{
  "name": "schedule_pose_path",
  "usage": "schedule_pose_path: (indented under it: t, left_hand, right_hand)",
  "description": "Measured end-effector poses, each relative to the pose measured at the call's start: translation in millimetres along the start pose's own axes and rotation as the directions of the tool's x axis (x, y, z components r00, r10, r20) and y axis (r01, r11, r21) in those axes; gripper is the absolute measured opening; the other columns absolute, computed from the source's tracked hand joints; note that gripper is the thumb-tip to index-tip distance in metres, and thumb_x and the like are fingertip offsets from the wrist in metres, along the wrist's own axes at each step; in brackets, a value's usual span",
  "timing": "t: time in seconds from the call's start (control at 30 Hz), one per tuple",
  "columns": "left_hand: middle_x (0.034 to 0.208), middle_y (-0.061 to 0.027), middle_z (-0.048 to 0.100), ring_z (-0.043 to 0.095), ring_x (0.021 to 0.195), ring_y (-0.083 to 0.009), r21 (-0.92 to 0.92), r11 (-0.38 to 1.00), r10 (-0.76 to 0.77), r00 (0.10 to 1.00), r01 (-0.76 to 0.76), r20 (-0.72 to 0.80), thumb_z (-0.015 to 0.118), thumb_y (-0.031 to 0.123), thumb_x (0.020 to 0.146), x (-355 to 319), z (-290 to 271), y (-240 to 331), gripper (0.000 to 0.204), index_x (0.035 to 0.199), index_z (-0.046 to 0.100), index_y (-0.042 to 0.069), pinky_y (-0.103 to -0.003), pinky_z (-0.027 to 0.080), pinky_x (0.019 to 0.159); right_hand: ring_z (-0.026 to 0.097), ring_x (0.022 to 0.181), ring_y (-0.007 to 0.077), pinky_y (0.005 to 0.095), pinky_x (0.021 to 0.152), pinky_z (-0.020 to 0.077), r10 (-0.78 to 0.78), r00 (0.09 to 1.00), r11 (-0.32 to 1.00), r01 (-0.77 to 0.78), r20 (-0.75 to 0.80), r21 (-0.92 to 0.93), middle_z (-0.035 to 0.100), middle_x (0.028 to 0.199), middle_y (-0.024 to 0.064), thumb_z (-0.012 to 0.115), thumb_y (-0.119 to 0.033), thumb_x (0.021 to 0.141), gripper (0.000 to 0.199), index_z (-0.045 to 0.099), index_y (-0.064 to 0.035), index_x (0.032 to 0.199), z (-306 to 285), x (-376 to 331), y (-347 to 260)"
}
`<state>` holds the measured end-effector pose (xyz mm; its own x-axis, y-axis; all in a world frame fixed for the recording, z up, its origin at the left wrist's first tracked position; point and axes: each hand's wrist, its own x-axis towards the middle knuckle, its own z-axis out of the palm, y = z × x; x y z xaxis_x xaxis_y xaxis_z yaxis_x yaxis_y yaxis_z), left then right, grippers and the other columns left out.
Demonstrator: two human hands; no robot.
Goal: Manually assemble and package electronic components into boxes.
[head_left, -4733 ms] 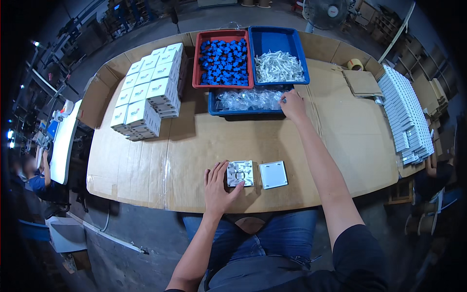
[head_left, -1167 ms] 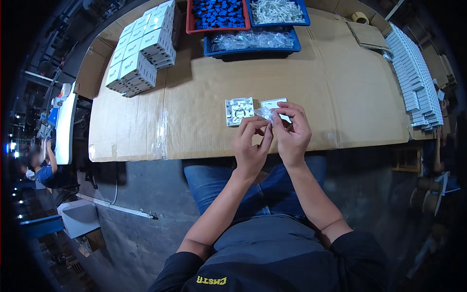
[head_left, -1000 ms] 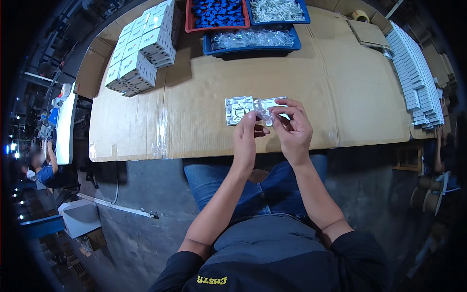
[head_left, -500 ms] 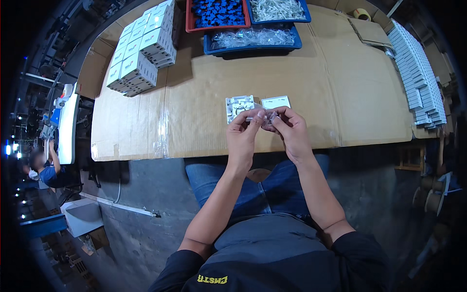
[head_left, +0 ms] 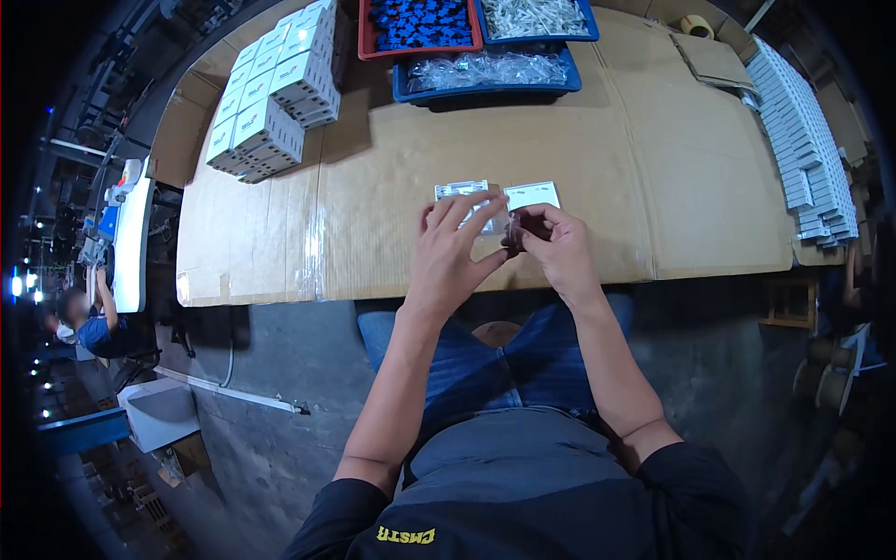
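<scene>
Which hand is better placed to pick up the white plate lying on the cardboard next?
Right. The white plate lies just beyond the right hand; the left hand sits nearer the other white part. Both hands pinch a small clear bag.

This is a factory packing station: behind the cardboard-covered table (head_left: 579,140), part bins (head_left: 485,70) and stacked boxes (head_left: 271,103).

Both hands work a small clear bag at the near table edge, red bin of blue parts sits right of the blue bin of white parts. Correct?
Not quite. In the head view the red bin sits left of the blue bin of white parts. Left hand and right hand do work the small clear bag at the table's near edge.
</scene>
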<state>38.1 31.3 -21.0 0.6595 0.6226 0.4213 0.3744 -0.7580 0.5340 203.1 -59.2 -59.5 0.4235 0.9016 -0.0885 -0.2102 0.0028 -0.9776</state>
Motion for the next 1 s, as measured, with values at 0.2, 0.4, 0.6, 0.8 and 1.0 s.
schedule_pose_path:
  t: [0.2,0.4,0.6,0.8,1.0]
  left_hand:
    - [0.119,-0.0026,0.072,0.063,0.116,-0.0234,-0.015,1.000,0.004,0.998,-0.003,0.070,0.088,0.019,0.073,-8,9,-8,0.055,0.125,0.072,0.016,-0.043,0.038,0.109]
    - [0.109,-0.0054,0.075,0.068,0.104,-0.0220,-0.209,0.976,-0.041,0.996,0.057,0.078,0.088,0.021,0.079,-15,16,-16,0.044,0.121,0.074,0.011,-0.040,0.045,0.102]
    - [0.108,-0.0049,0.076,0.069,0.098,-0.0160,-0.564,0.672,-0.322,0.875,0.480,0.361,0.082,0.028,0.091,-26,12,-19,0.037,0.118,0.075,0.004,-0.033,0.052,0.090]
    - [0.103,-0.0085,0.074,0.068,0.099,-0.0144,-0.722,0.143,-0.132,0.736,0.677,0.664,0.068,0.033,0.103,-33,20,-20,0.040,0.118,0.071,-0.003,-0.033,0.055,0.091]
    - [0.106,-0.0108,0.073,0.069,0.098,-0.0175,-0.668,-0.147,-0.018,0.673,0.730,0.739,0.065,0.036,0.105,-42,35,-20,0.041,0.115,0.070,-0.004,-0.033,0.055,0.092]
  right_hand:
    - [0.070,0.088,0.0108,0.0255,0.081,0.0559,0.049,0.998,0.995,-0.046,0.032,-0.091,0.075,0.096,0.0085,0.068,0.004,0.096,0.019,0.065,0.0049,0.115,3,-2,-12]
    - [0.069,0.087,0.0106,0.0264,0.080,0.0558,0.068,0.995,0.983,-0.054,0.071,-0.176,0.074,0.096,0.0085,0.069,-0.001,0.097,0.020,0.065,0.0036,0.116,-7,0,-10]
    - [0.069,0.086,0.0126,0.0288,0.080,0.0558,-0.233,0.952,0.900,0.288,0.198,-0.328,0.070,0.107,0.0075,0.065,-0.015,0.104,0.026,0.066,0.0047,0.120,-6,-3,-23]
    - [0.066,0.082,0.0111,0.0269,0.076,0.0553,0.043,0.920,0.975,0.047,0.390,-0.216,0.069,0.111,0.0070,0.056,-0.035,0.109,0.040,0.066,-0.0006,0.127,-12,-6,-32]
    - [0.064,0.072,0.0106,0.0259,0.066,0.0548,0.169,0.888,0.973,-0.080,0.428,-0.219,0.070,0.097,0.0064,0.053,-0.046,0.107,0.057,0.060,0.0006,0.139,-12,-11,-32]
